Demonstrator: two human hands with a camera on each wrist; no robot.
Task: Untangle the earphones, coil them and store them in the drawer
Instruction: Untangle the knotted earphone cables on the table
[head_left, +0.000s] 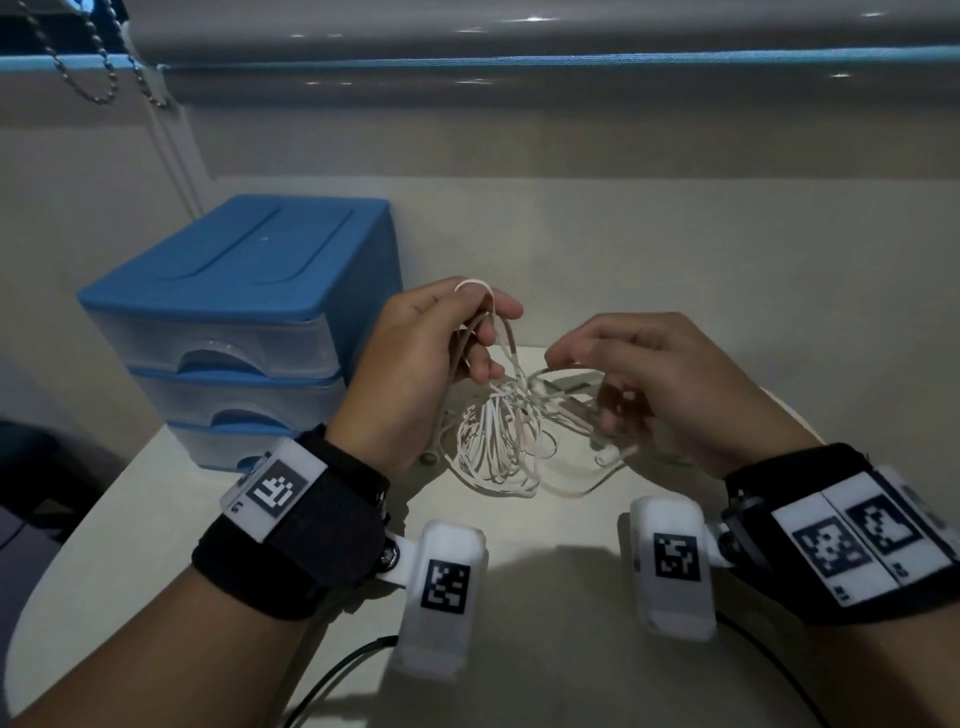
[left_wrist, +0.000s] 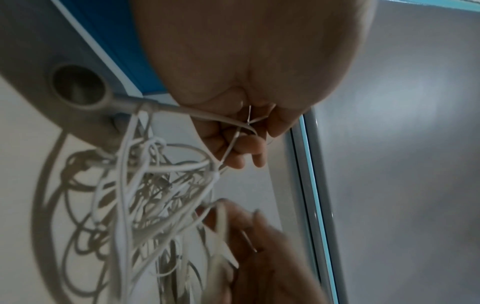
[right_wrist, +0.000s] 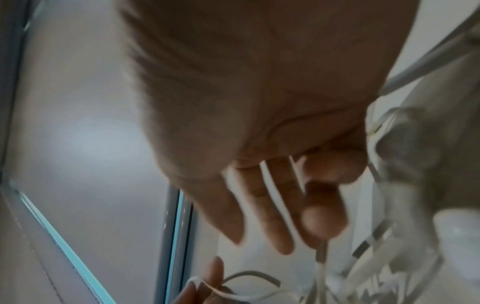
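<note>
A tangle of white earphones (head_left: 506, 441) hangs between my two hands above the pale table (head_left: 545, 675), its lower loops resting on the surface. My left hand (head_left: 457, 332) grips a bundle of cable loops, one loop over the forefinger; the left wrist view shows the cable (left_wrist: 145, 195) pinched in its curled fingers (left_wrist: 246, 148). My right hand (head_left: 613, 364) has strands running across its loosely bent fingers (right_wrist: 272, 205), blurred in the right wrist view. An earbud (head_left: 608, 456) dangles below the right hand. The blue drawer unit (head_left: 234, 322) stands at the left, all drawers closed.
The drawer unit has three translucent drawers (head_left: 228, 353) with a blue lid. A window blind (head_left: 519, 62) and its bead chain (head_left: 104, 67) hang behind the table. A dark cable (head_left: 332, 680) runs along the near table edge.
</note>
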